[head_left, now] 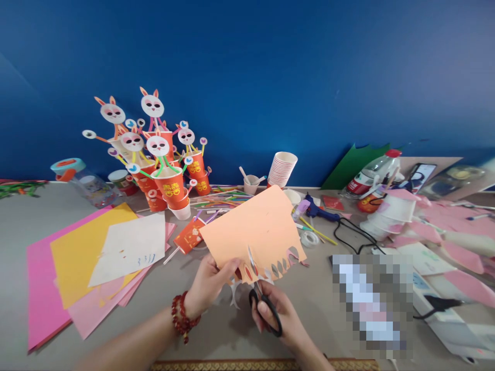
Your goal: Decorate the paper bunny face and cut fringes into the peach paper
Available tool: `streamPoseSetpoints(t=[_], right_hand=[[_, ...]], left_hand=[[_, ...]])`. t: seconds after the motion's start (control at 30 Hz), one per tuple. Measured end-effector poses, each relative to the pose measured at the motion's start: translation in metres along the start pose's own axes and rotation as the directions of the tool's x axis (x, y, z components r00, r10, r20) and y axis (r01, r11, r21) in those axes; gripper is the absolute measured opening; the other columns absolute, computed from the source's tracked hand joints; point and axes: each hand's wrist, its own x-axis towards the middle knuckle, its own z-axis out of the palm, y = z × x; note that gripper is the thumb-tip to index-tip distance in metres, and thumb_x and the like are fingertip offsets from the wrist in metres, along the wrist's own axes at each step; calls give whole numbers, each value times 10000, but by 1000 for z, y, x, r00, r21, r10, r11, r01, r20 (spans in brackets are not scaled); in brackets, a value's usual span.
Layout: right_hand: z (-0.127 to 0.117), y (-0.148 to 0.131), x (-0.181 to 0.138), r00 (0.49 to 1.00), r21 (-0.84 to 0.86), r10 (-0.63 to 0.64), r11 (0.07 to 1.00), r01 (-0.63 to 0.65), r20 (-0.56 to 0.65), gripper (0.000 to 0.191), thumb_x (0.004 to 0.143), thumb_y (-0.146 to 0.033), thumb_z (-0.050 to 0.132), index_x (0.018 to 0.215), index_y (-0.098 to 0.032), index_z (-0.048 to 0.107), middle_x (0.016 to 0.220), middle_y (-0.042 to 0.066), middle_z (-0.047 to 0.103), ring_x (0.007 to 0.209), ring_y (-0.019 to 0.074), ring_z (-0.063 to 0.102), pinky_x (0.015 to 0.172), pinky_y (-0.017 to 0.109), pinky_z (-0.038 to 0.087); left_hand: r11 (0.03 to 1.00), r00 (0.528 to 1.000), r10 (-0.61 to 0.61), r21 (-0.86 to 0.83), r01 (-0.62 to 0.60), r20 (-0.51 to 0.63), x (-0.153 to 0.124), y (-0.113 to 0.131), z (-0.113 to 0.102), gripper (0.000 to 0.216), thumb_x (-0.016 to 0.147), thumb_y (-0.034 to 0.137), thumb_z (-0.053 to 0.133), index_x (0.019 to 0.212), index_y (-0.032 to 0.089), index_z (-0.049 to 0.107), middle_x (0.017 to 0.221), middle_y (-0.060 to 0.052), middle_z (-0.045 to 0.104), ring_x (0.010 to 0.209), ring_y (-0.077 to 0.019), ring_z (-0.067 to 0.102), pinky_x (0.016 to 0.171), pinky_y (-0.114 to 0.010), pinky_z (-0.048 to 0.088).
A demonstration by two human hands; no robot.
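Observation:
My left hand pinches the lower left edge of a light orange sheet of paper, its thumb on top. Leaf-shaped holes run along the sheet's lower edge, and small red-centred ear shapes show near the blades. A pair of black-handled scissors is in my right hand, fingers through the loops. The blades reach up to the sheet's lower edge, one lying over its face. White paper scraps with cut-outs lie on the table below the sheet.
Coloured paper sheets are spread at left. Rabbit-faced red cups stand behind them, beside a plastic bottle. Stacked paper cups, a blue glue gun with a black cord, tape and pink paper pieces lie further right.

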Motion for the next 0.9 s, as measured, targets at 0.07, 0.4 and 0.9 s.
streamPoseSetpoints(t=[0.07,0.4,0.9], right_hand=[[1,1,0,1000,7,-3,1000,3,-11,581,742,-765,606,723,-208,443,482,-41,495,427,86,382,470,222,273],[6,4,0,999,44,-11,999,13,-52,582,740,-753,626,712,-208,424,484,-52,467,404,67,356,448,212,236],[6,7,1,998,77,-26,997,29,-51,565,743,-738,639,740,-203,456,506,-48,478,420,77,366,444,217,236]], left_hand=[[1000,1000,-4,2,4,2,0,1,0,376,780,491,695,710,122,698,609,-39,676,518,-123,579,454,-177,440],[1000,1000,1,7,-1,-21,0,5,3,402,756,516,704,671,124,677,597,-47,669,521,-133,578,449,-190,438],[999,1000,12,35,-11,-28,-2,10,5,394,739,522,704,696,130,700,611,-48,685,529,-144,595,465,-201,467]])
